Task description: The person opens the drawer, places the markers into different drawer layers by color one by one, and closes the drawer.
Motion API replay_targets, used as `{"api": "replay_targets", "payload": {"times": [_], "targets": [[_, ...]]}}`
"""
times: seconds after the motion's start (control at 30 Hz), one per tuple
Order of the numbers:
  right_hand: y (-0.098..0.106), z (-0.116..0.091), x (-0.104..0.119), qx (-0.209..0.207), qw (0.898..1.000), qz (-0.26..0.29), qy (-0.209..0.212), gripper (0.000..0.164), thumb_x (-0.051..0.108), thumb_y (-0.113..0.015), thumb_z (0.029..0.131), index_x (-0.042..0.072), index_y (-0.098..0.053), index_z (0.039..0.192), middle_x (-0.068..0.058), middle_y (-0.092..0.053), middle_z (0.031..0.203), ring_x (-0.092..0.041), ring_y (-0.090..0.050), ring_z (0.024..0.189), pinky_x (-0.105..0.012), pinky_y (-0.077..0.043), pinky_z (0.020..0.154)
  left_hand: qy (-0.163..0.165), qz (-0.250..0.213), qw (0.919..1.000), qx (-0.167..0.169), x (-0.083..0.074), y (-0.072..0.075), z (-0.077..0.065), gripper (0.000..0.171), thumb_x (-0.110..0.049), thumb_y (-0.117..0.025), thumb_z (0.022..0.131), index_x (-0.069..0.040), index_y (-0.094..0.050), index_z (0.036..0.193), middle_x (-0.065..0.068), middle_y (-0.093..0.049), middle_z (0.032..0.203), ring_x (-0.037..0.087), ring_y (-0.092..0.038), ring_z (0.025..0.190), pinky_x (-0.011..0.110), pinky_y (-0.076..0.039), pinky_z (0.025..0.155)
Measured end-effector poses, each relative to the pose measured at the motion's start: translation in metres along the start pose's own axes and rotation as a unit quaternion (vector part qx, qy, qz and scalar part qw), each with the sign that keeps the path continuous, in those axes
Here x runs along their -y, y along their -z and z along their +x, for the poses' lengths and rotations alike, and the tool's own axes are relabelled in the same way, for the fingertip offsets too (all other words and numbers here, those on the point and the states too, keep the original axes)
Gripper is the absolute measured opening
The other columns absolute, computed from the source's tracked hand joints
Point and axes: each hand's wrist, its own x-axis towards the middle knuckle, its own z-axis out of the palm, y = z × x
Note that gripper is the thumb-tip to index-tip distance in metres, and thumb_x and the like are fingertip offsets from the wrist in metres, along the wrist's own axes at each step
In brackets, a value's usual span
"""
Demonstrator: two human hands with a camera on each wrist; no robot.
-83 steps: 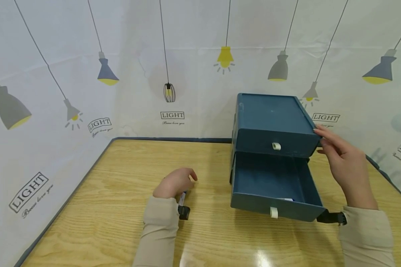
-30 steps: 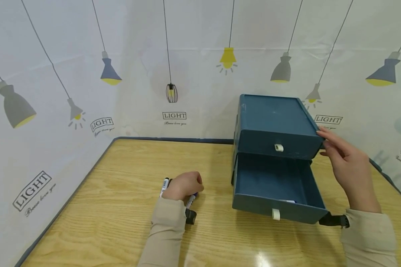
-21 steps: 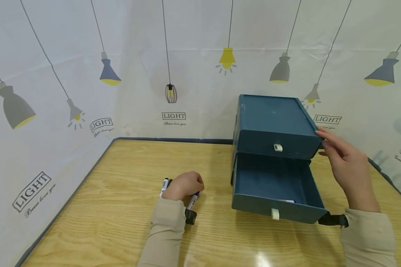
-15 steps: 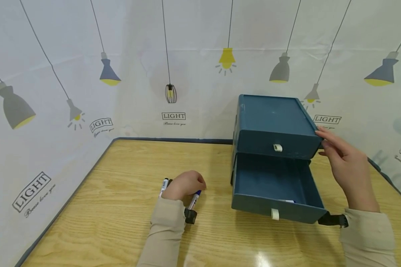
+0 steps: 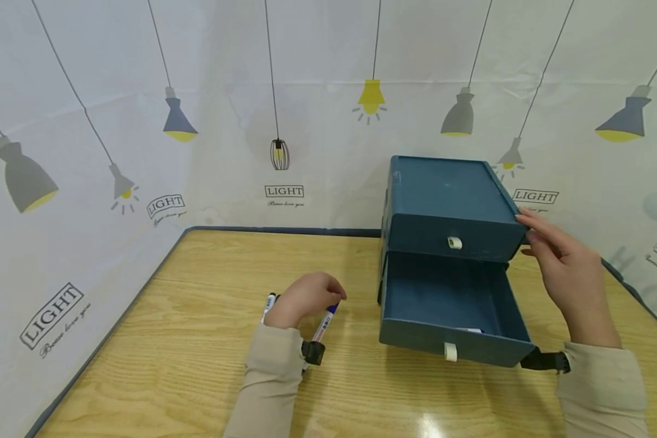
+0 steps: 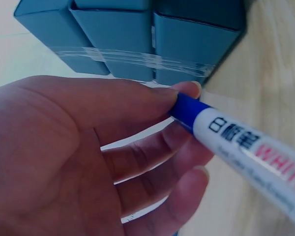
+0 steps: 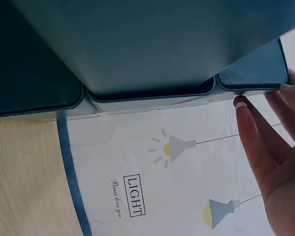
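My left hand (image 5: pixel 309 298) pinches a whiteboard marker (image 5: pixel 324 323) by its blue cap, between thumb and fingertip. In the left wrist view the marker (image 6: pixel 246 140) slants down to the right, with dark and red print on its white barrel. Beside that wrist lie other markers (image 5: pixel 269 304) with black caps, partly hidden by the hand. My right hand (image 5: pixel 572 280) rests its fairly straight fingers on the upper right edge of a blue drawer unit (image 5: pixel 449 188). In the right wrist view, fingertips (image 7: pixel 242 105) touch the top drawer box's side.
The lower drawer (image 5: pixel 438 289) is pulled out and tilts downward, with a small white and blue item (image 5: pixel 471 330) inside its front wall. White tabs serve as pulls. A printed lamp-pattern sheet (image 5: pixel 323 134) stands behind the wooden table (image 5: pixel 197 340).
My left hand has shifted right and slightly away from me; the marker's blue cap has come up and right with its fingers. My right hand stays at the drawer unit's edge.
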Motion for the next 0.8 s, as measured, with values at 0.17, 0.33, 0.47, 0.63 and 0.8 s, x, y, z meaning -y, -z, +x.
{"api": "replay_targets", "payload": {"times": [0.17,0.33,0.47,0.63,0.8], "targets": [[0.0,-0.001,0.0,-0.002,1.0,-0.011,-0.001,0.034,0.021,-0.043,0.095,0.035,-0.05,0.126,0.017,-0.043,0.131,0.016,-0.049,0.088,-0.004,-0.039,0.068,-0.017,0.021,0.9996,-0.01,-0.008,0.005,-0.004,0.022,-0.019,-0.051,0.091,-0.013,-0.066,0.106,-0.003,-0.062,0.097,0.008,-0.057,0.078,0.031,-0.046,0.072],[0.001,-0.001,0.001,-0.003,1.0,-0.014,-0.004,0.034,0.022,-0.043,0.094,0.035,-0.05,0.125,0.017,-0.043,0.131,0.016,-0.049,0.086,-0.004,-0.039,0.068,-0.014,0.014,0.9997,-0.012,-0.015,0.01,-0.008,0.019,-0.021,-0.054,0.09,-0.016,-0.067,0.103,-0.005,-0.062,0.093,0.009,-0.057,0.079,0.032,-0.046,0.075],[0.001,-0.002,0.001,-0.002,1.0,-0.014,-0.006,0.034,0.022,-0.043,0.095,0.035,-0.05,0.126,0.017,-0.043,0.131,0.016,-0.049,0.087,-0.004,-0.039,0.068,-0.016,0.015,0.9997,-0.01,-0.019,0.011,-0.01,0.013,-0.022,-0.057,0.088,-0.018,-0.067,0.096,-0.007,-0.061,0.088,0.009,-0.055,0.076,0.032,-0.045,0.072],[0.001,-0.002,0.001,0.001,1.0,-0.016,-0.01,0.034,0.023,-0.042,0.095,0.036,-0.049,0.126,0.017,-0.042,0.131,0.016,-0.049,0.087,-0.005,-0.039,0.068,-0.024,0.029,0.9992,-0.014,-0.022,0.013,-0.01,0.011,-0.023,-0.058,0.088,-0.02,-0.066,0.093,-0.008,-0.059,0.087,0.01,-0.054,0.075,0.03,-0.045,0.07],[0.001,0.0,0.001,0.002,1.0,-0.014,-0.011,0.034,0.023,-0.042,0.095,0.036,-0.049,0.126,0.015,-0.043,0.131,0.016,-0.049,0.085,-0.005,-0.039,0.067,-0.031,0.035,0.9987,-0.016,-0.026,0.015,-0.013,0.008,-0.024,-0.058,0.088,-0.023,-0.065,0.092,-0.01,-0.058,0.085,0.01,-0.054,0.074,0.029,-0.045,0.069]]}}
